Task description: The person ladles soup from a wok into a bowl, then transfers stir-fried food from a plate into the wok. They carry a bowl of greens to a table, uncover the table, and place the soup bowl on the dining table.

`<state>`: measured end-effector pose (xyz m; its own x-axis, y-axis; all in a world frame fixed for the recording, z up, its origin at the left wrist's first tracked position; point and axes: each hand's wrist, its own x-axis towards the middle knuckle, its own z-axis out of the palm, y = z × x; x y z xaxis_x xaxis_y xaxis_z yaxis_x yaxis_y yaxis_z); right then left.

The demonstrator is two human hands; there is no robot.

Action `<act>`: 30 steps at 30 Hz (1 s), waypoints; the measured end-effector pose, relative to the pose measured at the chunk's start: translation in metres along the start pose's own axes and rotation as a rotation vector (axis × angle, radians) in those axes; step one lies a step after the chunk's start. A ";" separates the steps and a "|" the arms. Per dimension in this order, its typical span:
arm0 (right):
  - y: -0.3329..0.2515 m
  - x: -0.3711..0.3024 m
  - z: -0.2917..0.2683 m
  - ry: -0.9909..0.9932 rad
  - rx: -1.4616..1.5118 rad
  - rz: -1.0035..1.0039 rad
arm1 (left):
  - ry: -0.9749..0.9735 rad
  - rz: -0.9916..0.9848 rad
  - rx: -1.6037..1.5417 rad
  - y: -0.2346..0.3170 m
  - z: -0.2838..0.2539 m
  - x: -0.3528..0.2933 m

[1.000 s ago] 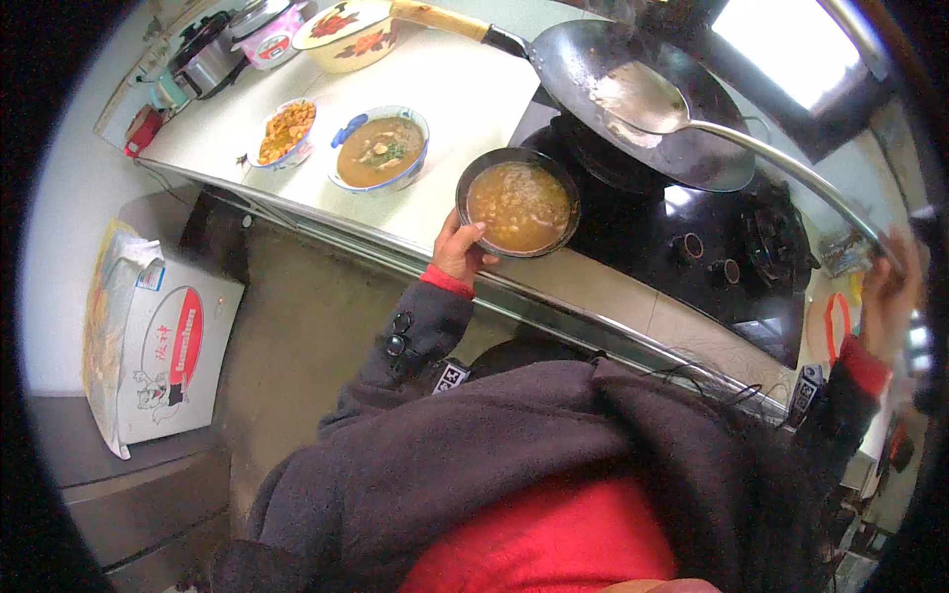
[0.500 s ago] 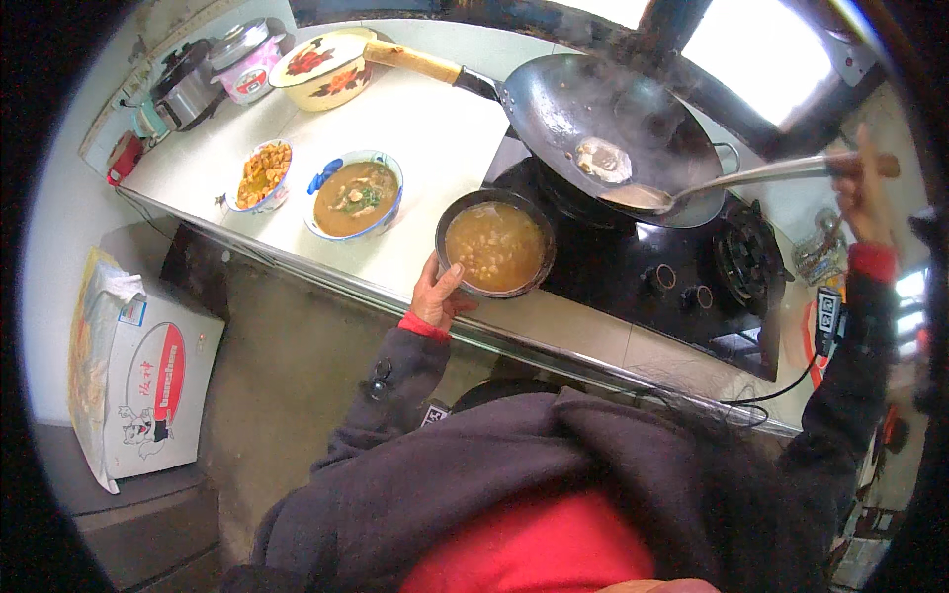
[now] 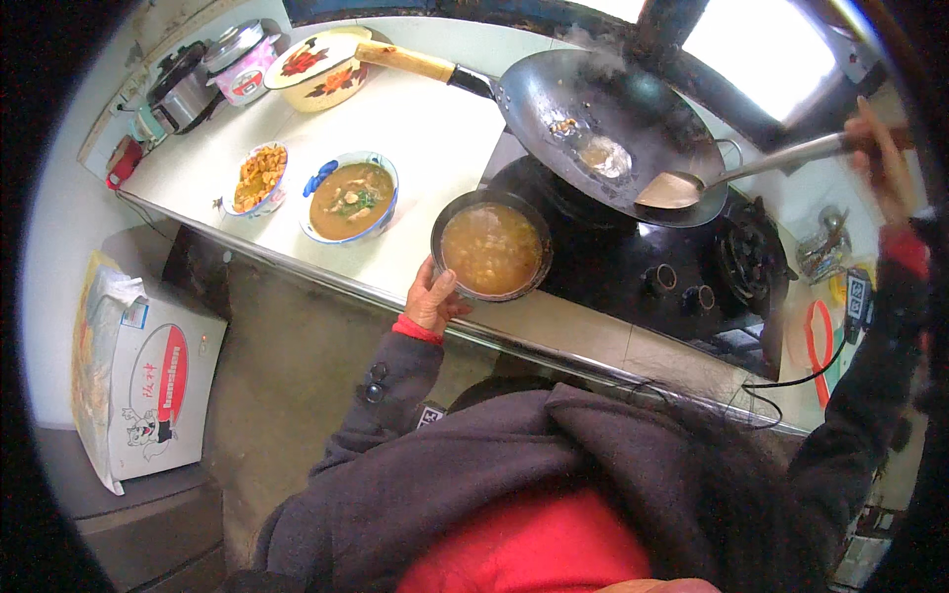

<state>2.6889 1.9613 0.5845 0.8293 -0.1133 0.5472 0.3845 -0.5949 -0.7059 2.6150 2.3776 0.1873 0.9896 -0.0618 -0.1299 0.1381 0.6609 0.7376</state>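
A dark bowl (image 3: 491, 197) of brownish soup with pale bean-like pieces is gripped at its near left rim by my left hand (image 3: 431, 298), thumb on the side. It sits by the counter's front edge, left of the stove. My right hand (image 3: 885, 168), blurred, is closed around the handle of a metal wok spatula (image 3: 672, 191). The spatula's blade rests low on the right inner side of a steaming wok (image 3: 643, 114). A small shiny puddle (image 3: 605, 156) lies in the wok, with a few food bits above it.
Left on the counter stand a bowl of soup with greens (image 3: 392, 212) and a bowl of orange-brown food (image 3: 283, 188). Behind are a flowered enamel pot (image 3: 316, 79) and rice cookers (image 3: 237, 69). A black gas stove (image 3: 613, 277) carries the wok; a cable (image 3: 781, 383) crosses the front edge.
My right hand and the spatula have shifted to the right, the blade away from the puddle. The puddle looks smaller, and food bits show on the wok wall. My left hand still holds the bowl.
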 end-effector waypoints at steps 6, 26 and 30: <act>0.029 -0.018 0.054 -0.062 0.201 0.227 | 0.031 0.007 -0.027 -0.001 -0.005 0.003; 0.024 -0.031 0.076 0.025 0.364 0.194 | -0.020 -0.004 -0.005 -0.002 -0.011 -0.007; 0.011 -0.004 0.021 -0.128 0.118 0.211 | -0.008 0.001 -0.014 -0.003 -0.008 -0.003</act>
<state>2.6983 1.9720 0.5647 0.9377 -0.1191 0.3263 0.2358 -0.4715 -0.8498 2.6113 2.3818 0.1800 0.9901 -0.0665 -0.1238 0.1362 0.6717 0.7282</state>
